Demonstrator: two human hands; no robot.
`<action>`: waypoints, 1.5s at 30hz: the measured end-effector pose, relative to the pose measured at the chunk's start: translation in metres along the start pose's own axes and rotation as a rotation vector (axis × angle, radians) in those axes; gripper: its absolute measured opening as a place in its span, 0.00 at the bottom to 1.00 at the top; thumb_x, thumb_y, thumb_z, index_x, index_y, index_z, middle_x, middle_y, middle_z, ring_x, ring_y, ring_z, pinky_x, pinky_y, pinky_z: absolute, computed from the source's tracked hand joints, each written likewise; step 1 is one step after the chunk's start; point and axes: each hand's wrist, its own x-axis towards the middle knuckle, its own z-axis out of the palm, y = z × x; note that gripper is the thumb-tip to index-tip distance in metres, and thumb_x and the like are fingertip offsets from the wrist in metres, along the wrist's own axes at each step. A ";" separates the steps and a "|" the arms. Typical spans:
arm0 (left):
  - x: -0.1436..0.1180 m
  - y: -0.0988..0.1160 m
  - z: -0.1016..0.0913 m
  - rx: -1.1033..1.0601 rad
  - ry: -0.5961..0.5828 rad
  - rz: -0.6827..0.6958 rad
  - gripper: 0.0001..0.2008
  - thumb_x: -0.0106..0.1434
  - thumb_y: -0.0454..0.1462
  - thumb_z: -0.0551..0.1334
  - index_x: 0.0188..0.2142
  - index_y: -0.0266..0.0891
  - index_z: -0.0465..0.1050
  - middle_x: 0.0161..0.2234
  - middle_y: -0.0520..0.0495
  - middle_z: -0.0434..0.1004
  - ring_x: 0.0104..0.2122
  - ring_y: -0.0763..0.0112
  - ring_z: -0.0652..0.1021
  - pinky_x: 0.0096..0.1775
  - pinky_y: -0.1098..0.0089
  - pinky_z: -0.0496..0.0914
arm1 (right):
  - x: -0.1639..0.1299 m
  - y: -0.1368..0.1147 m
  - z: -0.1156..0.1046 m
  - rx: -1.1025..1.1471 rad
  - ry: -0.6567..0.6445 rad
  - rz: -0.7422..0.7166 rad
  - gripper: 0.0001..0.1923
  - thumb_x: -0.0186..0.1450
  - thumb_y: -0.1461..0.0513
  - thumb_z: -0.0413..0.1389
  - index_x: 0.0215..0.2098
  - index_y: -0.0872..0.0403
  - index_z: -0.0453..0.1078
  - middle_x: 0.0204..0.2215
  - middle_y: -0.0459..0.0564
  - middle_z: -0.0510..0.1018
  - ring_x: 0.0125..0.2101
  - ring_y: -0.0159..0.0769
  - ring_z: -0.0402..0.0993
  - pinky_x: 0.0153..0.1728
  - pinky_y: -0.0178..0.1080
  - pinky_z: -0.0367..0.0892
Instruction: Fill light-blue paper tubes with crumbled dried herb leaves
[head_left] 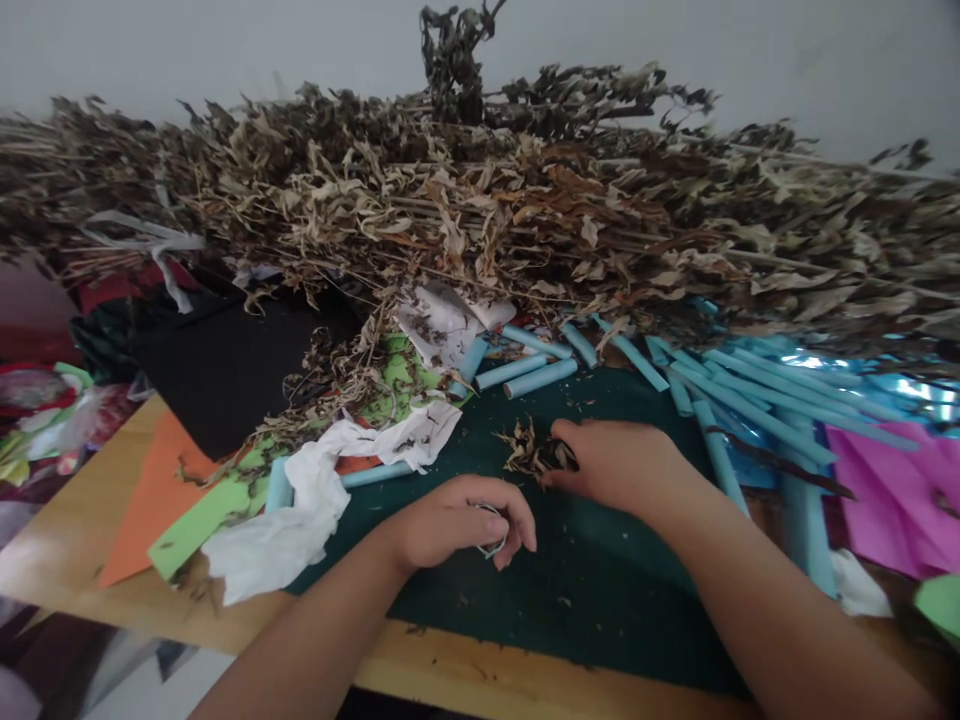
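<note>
My left hand [469,520] is curled above the dark green sheet [600,590]. Its fingers close round a small pale tube-like thing [491,543] whose thin round rim shows; the rest is hidden in the palm. Farther right, my right hand [611,460] reaches down to the sheet with thumb and fingers pinched on a small clump of dried leaves [529,450]. Dry crumbs are scattered on the sheet around both hands. Several light blue paper tubes [540,378] lie just beyond the right hand.
A deep heap of dried leafy stalks [480,200] spans the back against the wall. Crumpled white tissue [300,520], green paper [199,525], orange paper [146,510] and a black sheet [225,370] lie left. More blue tubes [772,410] and pink paper [900,490] are right.
</note>
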 end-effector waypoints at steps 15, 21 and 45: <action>0.000 -0.003 0.003 0.044 0.039 0.047 0.16 0.52 0.43 0.55 0.29 0.30 0.69 0.20 0.47 0.66 0.21 0.73 0.67 0.25 0.73 0.58 | 0.007 -0.034 0.016 0.064 0.152 0.028 0.14 0.58 0.59 0.44 0.43 0.53 0.58 0.29 0.52 0.70 0.26 0.42 0.71 0.21 0.37 0.60; 0.000 -0.010 -0.004 0.188 0.353 0.298 0.17 0.55 0.46 0.51 0.28 0.33 0.66 0.18 0.50 0.64 0.19 0.74 0.65 0.24 0.72 0.58 | 0.007 -0.030 0.013 0.097 0.153 -0.044 0.11 0.58 0.62 0.45 0.39 0.51 0.60 0.29 0.50 0.70 0.27 0.40 0.70 0.20 0.33 0.56; 0.009 0.004 0.022 1.425 0.557 -0.069 0.16 0.54 0.45 0.55 0.41 0.41 0.63 0.39 0.45 0.70 0.37 0.63 0.71 0.36 0.67 0.64 | -0.022 0.022 0.035 1.385 0.069 -0.106 0.17 0.53 0.63 0.50 0.42 0.57 0.61 0.24 0.45 0.66 0.23 0.27 0.64 0.23 0.32 0.61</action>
